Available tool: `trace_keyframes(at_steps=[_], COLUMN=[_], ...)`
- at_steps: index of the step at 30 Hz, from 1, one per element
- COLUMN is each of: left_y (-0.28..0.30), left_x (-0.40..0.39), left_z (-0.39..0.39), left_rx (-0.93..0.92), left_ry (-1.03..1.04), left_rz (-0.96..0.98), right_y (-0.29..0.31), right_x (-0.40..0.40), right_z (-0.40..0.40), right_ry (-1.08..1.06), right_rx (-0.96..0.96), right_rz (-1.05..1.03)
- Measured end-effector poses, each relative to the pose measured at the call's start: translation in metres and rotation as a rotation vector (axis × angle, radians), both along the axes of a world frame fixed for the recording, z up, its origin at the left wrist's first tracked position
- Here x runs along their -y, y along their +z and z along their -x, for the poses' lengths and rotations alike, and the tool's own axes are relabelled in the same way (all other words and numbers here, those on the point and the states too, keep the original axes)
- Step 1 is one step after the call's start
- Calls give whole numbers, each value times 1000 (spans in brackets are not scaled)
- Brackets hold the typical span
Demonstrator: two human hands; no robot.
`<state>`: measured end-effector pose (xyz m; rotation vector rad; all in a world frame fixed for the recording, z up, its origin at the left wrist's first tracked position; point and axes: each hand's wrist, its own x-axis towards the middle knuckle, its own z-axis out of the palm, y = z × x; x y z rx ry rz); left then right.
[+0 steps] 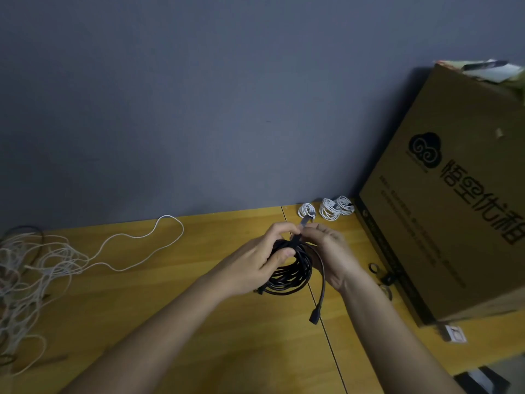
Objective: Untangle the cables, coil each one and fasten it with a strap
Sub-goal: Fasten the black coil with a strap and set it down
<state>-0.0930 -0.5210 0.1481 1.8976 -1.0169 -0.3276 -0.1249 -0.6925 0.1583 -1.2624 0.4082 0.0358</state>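
Observation:
A coiled black cable [292, 273] hangs above the wooden table [199, 294], with its plug end [315, 315] dangling below to the right. My left hand [255, 260] grips the coil, thumb across the loops. My right hand [329, 251] pinches a dark strap [303, 223] at the top of the coil, against my left fingertips. Three white cables [326, 209] lie coiled and strapped at the back of the table. A tangle of white cables [31, 268] lies at the left edge, with one loose loop [159, 231] running toward the middle.
A large printed cardboard box [454, 209] stands on the right side of the table, with papers on top. Loose black straps [380, 275] lie at its base. A small white card [456, 334] lies near the box corner. A grey wall [199, 109] rises behind the table.

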Motion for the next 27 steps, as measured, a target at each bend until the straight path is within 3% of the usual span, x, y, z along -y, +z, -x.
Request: trace_keyframes(at_steps=[16, 27], left_y=[-5, -10], left_x=[-1, 5], left_z=[-1, 1], left_rx=[88, 19], left_ry=[69, 139], left_rz=[-48, 53], right_y=[3, 8], right_x=[-2, -15], right_z=[1, 10], right_ry=[17, -41], right_rx=[38, 211], right_rz=[94, 420])
